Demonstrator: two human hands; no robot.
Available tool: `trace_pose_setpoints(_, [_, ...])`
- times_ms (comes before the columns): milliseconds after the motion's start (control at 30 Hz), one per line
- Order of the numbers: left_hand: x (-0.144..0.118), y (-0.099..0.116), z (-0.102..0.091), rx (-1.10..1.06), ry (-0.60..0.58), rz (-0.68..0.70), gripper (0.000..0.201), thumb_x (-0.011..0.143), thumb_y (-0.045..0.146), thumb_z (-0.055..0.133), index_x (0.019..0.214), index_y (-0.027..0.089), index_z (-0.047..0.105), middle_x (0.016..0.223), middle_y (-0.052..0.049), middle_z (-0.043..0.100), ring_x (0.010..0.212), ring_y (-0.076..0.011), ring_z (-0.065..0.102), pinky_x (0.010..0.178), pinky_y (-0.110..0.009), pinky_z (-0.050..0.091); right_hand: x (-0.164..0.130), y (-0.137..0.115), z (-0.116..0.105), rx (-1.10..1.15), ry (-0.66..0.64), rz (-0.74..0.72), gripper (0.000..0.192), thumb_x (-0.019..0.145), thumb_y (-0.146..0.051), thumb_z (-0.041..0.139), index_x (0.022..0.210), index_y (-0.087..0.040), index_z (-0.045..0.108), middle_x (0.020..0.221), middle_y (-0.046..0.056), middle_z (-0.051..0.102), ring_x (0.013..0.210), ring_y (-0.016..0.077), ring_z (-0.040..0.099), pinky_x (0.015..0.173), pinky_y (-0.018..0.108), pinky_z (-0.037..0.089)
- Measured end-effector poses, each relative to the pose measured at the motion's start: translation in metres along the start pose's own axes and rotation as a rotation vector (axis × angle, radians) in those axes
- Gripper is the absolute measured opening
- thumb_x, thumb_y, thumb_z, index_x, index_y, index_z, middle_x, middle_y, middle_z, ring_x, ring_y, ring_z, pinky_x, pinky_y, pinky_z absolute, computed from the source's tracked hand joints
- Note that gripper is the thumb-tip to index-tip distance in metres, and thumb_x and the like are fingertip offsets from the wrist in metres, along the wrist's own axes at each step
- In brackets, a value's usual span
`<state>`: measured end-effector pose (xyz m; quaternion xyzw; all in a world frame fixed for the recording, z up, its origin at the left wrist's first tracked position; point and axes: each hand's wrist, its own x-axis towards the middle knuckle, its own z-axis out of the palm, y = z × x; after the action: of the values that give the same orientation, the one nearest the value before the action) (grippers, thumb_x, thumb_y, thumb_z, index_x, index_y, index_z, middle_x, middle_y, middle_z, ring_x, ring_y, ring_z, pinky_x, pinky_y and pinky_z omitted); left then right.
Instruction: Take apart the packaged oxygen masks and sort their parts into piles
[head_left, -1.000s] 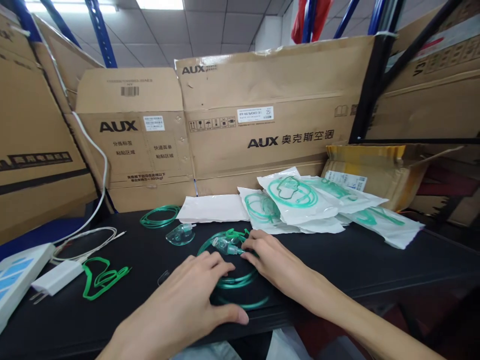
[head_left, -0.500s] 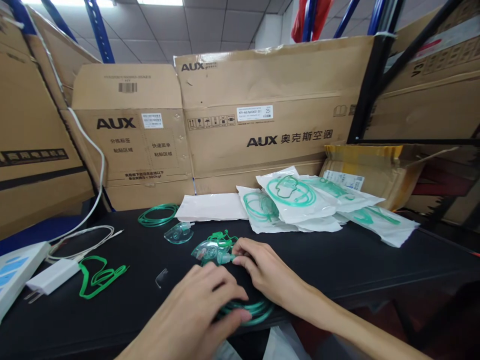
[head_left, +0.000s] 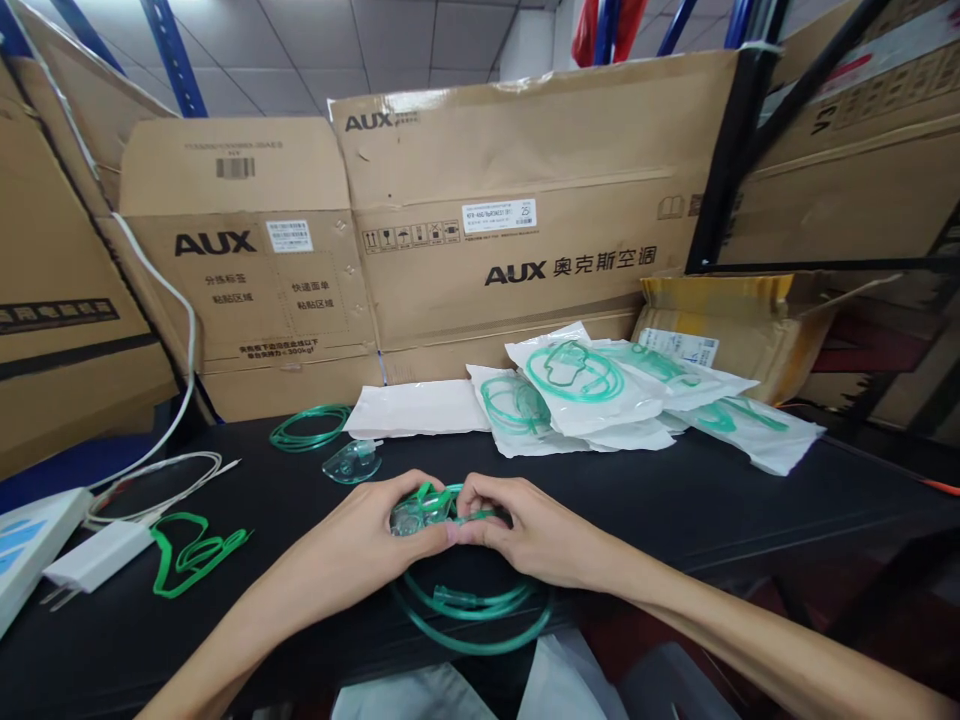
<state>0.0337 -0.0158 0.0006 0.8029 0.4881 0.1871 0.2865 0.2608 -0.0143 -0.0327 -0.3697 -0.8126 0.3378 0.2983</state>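
Observation:
Near the table's front edge, my left hand [head_left: 379, 530] is closed around a clear green oxygen mask [head_left: 414, 514], whose green elastic strap [head_left: 430, 497] bunches on top. My right hand [head_left: 529, 525] is pinched at the mask's right side on the end of a green tube [head_left: 477, 516]. Fingers hide the spot where tube and mask meet, so I cannot tell whether they are joined. Below both hands lies the coiled oxygen tubing [head_left: 491, 640], with a wider connector [head_left: 454, 598] on it, overhanging the edge.
A second mask [head_left: 351, 463], a tubing coil [head_left: 309, 430] and a flat white packet [head_left: 416, 410] lie behind. Bagged mask sets [head_left: 577, 385] are piled back right. On the left are a loose green strap [head_left: 196, 555], a white charger [head_left: 97, 555] and a power strip [head_left: 45, 540]. Cardboard boxes [head_left: 517, 150] wall the back.
My left hand has moved from the coiled tubing up to the mask and closed on it. The mask has turned a little between my hands. My left forearm now covers the small clear piece.

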Motion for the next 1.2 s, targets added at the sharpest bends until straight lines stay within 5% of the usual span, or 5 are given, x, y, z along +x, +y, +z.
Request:
trace_pose_setpoints(200, [0.006, -0.001, 0.007, -0.042, -0.052, -0.064, 0.032, 0.083, 0.045, 0.069, 0.110, 0.027, 0.065, 0.077, 0.005, 0.068, 0.074, -0.0200, 0.062, 0.066, -0.026, 0.044, 0.003, 0.007, 0.000, 0.036, -0.004, -0.015, 0.008, 0.093, -0.022, 0.065, 0.088, -0.020, 0.059, 0.078, -0.006, 0.054, 0.071, 0.0120, 0.042, 0.066, 0.024, 0.032])
trace_pose_setpoints(500, [-0.001, 0.002, 0.011, -0.011, 0.025, -0.065, 0.019, 0.085, 0.042, 0.063, 0.099, 0.029, 0.061, 0.073, 0.007, 0.060, 0.070, -0.0179, 0.052, 0.061, -0.024, 0.037, 0.003, 0.007, 0.001, 0.048, -0.017, -0.059, 0.008, 0.094, -0.020, 0.064, 0.086, -0.019, 0.063, 0.078, -0.005, 0.063, 0.072, 0.0117, 0.048, 0.069, 0.022, 0.035])
trace_pose_setpoints(767, [-0.014, 0.017, 0.013, 0.173, 0.078, -0.073, 0.018, 0.086, 0.033, 0.059, 0.104, 0.032, 0.057, 0.079, 0.007, 0.063, 0.070, -0.0181, 0.052, 0.062, -0.025, 0.033, 0.005, 0.007, -0.002, 0.050, -0.060, -0.107, 0.012, 0.092, -0.013, 0.062, 0.082, -0.018, 0.065, 0.066, -0.007, 0.055, 0.063, 0.0092, 0.044, 0.061, 0.020, 0.032])
trace_pose_setpoints(1200, [-0.030, 0.012, 0.020, 0.434, 0.141, 0.155, 0.023, 0.089, 0.019, 0.053, 0.108, 0.032, 0.052, 0.091, 0.006, 0.068, 0.077, -0.0199, 0.064, 0.063, -0.028, 0.033, 0.007, 0.009, -0.002, 0.014, -0.124, -0.183, 0.019, 0.094, -0.008, 0.053, 0.085, -0.016, 0.068, 0.075, -0.002, 0.066, 0.067, 0.0111, 0.057, 0.068, 0.020, 0.041])
